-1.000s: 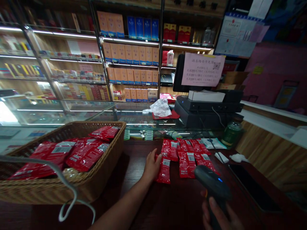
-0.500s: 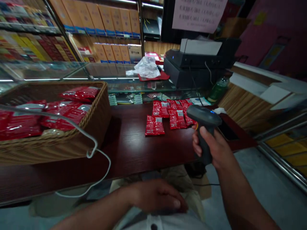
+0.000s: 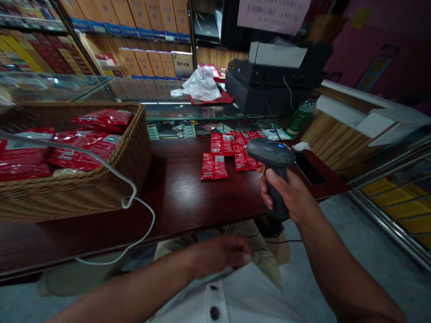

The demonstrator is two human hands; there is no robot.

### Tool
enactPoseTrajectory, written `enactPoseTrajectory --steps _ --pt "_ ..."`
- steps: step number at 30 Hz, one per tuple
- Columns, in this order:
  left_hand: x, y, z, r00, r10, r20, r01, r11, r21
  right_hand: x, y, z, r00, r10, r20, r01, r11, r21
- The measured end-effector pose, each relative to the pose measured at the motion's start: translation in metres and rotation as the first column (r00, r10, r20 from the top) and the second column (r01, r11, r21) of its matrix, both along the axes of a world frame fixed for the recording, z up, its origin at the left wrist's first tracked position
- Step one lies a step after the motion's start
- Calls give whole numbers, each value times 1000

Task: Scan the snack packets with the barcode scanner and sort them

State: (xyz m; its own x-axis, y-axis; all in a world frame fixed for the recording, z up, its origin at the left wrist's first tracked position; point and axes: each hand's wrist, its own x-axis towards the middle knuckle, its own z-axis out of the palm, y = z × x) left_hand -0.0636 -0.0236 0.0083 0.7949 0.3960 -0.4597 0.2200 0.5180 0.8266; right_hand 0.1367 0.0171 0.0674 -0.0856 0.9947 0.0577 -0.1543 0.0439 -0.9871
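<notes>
A dark grey barcode scanner (image 3: 270, 151) is gripped by its handle in my right hand (image 3: 286, 190), raised over the counter's right part. Its head faces left, a blue light glows on top, and it hides part of the red packets behind it. Nearest to it are several shiny red packets with white barcode labels; one red packet (image 3: 214, 166) lies a little forward of the group. My left hand (image 3: 220, 256) rests over my lap below the counter edge, its fingers curled in with nothing visible in them.
On the left, a wicker basket (image 3: 134, 148) holds more red packets. A white cable (image 3: 153, 224) loops over the counter's front edge. A phone (image 3: 311, 169), a green bottle (image 3: 301, 117) and a black machine (image 3: 259, 92) stand or lie on the right. Glass cases are behind.
The view has tipped down and shifted slightly, so things sit higher in it. The scanner has moved slightly left relative to the packets, still in my right hand. My left hand stays over my lap.
</notes>
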Motion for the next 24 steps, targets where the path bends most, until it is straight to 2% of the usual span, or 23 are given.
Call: enactPoseTrajectory --steps 3,7,10,24 --pt "5 8 6 989 144 7 -144 988 -64 2 5 4 1000 1 3 -1 1000 11" --pt "12 14 9 969 245 14 -238 953 -189 4 11 8 1000 -13 -2 13 1000 18" --pt "17 16 7 953 303 29 -289 931 -223 4 14 9 1000 -18 -6 18 1000 15" --pt "26 25 -1 937 343 65 -326 927 -187 2 22 1 1000 -12 7 12 999 -33"
